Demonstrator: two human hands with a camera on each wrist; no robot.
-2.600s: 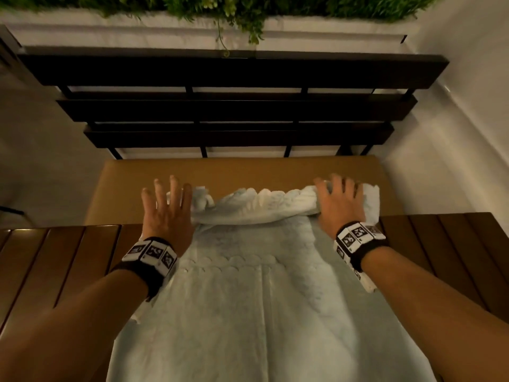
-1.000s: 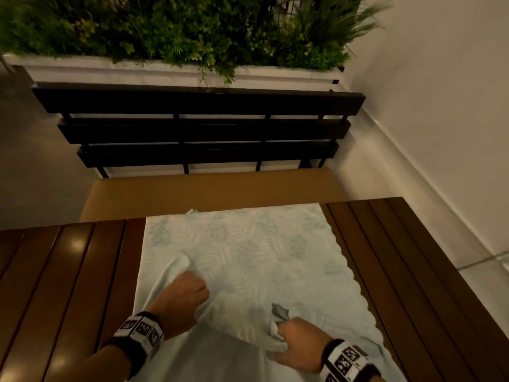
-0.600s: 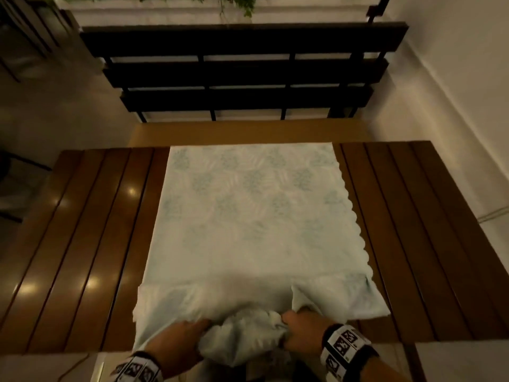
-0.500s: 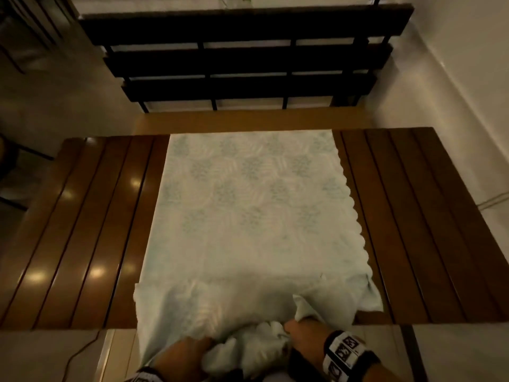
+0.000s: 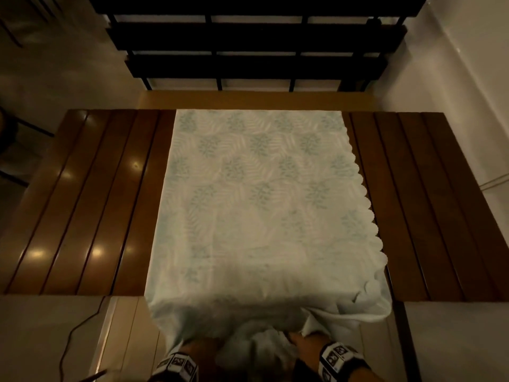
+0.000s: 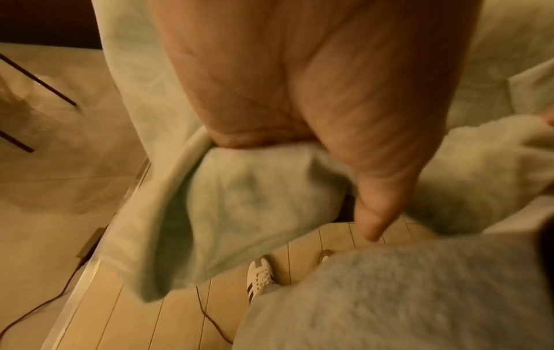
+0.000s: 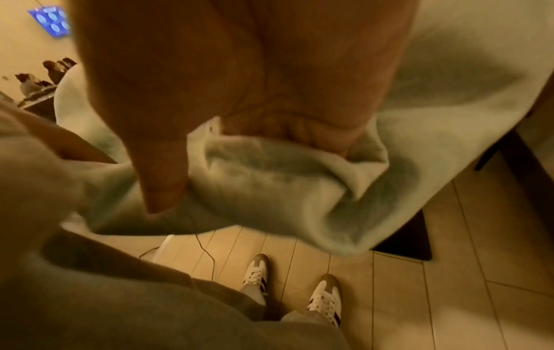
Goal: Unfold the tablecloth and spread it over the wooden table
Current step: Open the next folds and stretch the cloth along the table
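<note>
A pale tablecloth [image 5: 256, 205] with a faint leaf print and a scalloped right edge lies as a long strip down the middle of the slatted wooden table [image 5: 91, 205]. Its near end hangs bunched over the table's near edge. Below that edge my left hand [image 5: 201, 347] grips the bunched cloth [image 6: 246, 208], thumb pointing down. My right hand [image 5: 303, 341] grips the cloth [image 7: 270, 184] a little to the right, fingers curled into the folds. Both hands are partly hidden by fabric in the head view.
Bare table slats [image 5: 429, 205] show on both sides of the cloth. A dark slatted bench [image 5: 256, 51] stands beyond the far edge, a white wall [image 5: 468, 78] to the right. A thin cable [image 5: 68, 343] runs over the floor at lower left. My shoes [image 7: 323, 296] stand below.
The hands have pulled the cloth's near end back over the near table edge and down; the strip now covers the table's full depth and the bunch hangs lower.
</note>
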